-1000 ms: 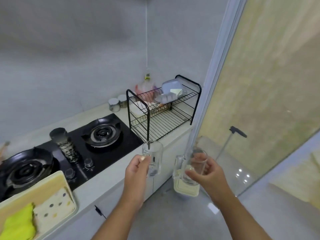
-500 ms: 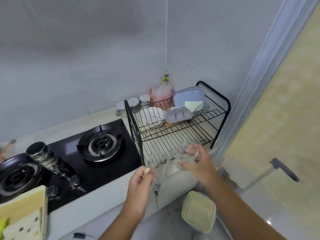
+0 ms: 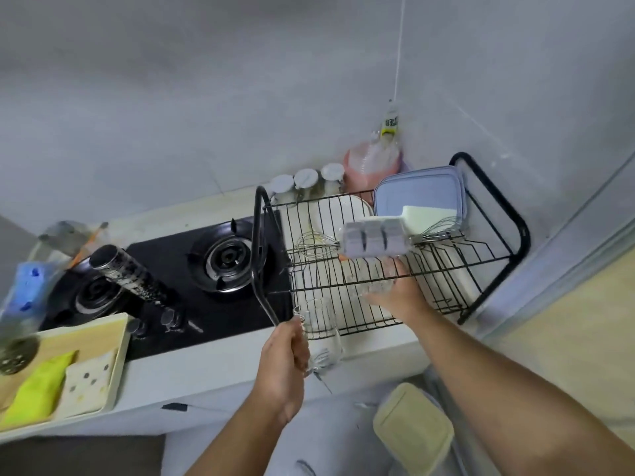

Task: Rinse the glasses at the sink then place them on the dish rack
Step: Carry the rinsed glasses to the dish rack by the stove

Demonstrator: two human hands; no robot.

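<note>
My left hand [image 3: 285, 359] is curled round a tall glass [image 3: 321, 334], its back turned toward me, forearm bare. My right arm reaches further forward, and my right hand [image 3: 400, 297] grips a second glass [image 3: 372, 285].

Dim, flat light; blurred, edges bent outward.

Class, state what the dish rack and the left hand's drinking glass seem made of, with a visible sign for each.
Dish rack: likely coated metal wire, glossy black; thin bent rods. Drinking glass in the left hand: clear glass, probably; wires show through it.
</note>
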